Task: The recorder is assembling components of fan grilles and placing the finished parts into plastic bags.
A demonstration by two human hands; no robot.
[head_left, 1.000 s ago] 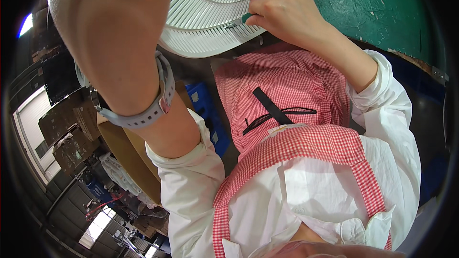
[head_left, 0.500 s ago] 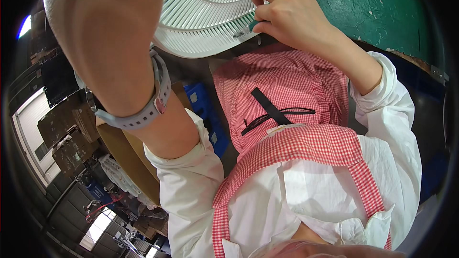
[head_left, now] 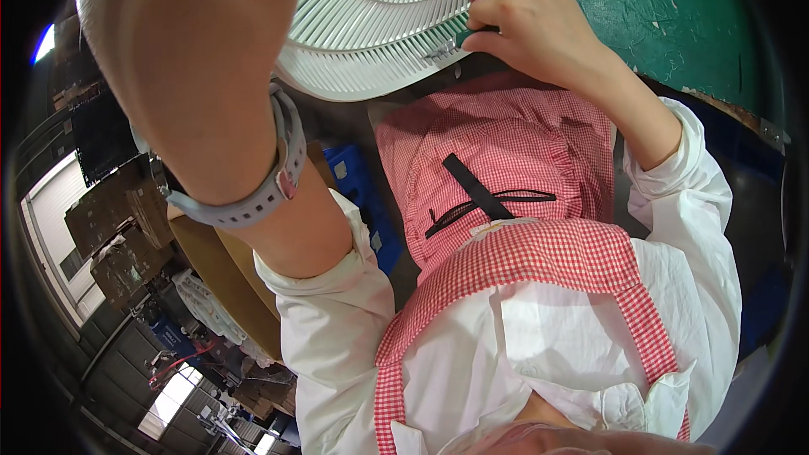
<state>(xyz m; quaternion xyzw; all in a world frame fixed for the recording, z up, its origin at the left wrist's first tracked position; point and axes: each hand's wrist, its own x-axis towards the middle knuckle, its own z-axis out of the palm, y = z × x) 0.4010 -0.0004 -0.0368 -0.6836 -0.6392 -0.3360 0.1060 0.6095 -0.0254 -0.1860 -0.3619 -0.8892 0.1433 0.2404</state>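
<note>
A round white plastic fan grille [head_left: 379, 25] lies at the top of the view, over the edge of a green work surface [head_left: 674, 25]. My right hand [head_left: 527, 25] rests on the grille's near rim with its fingers curled and pinched on the ribs; a small dark bit shows under the fingertips. My left hand [head_left: 194, 42] is raised very close to the camera at the upper left. Only its heel and wrist show, with a grey watch band [head_left: 253, 194] below, and the fingers run out of the picture. A red-checked apron [head_left: 497, 168] covers my lap.
A blue plastic crate [head_left: 362, 194] and a brown cardboard box [head_left: 219, 278] stand on the floor beside my left leg. Stacked cardboard boxes [head_left: 109, 227] and shelving fill the far left. The green surface has scratches and a worn edge at the right.
The grille has shifted a little toward the upper right. My right hand has moved with it along the rim. My left arm has swung slightly higher across the view.
</note>
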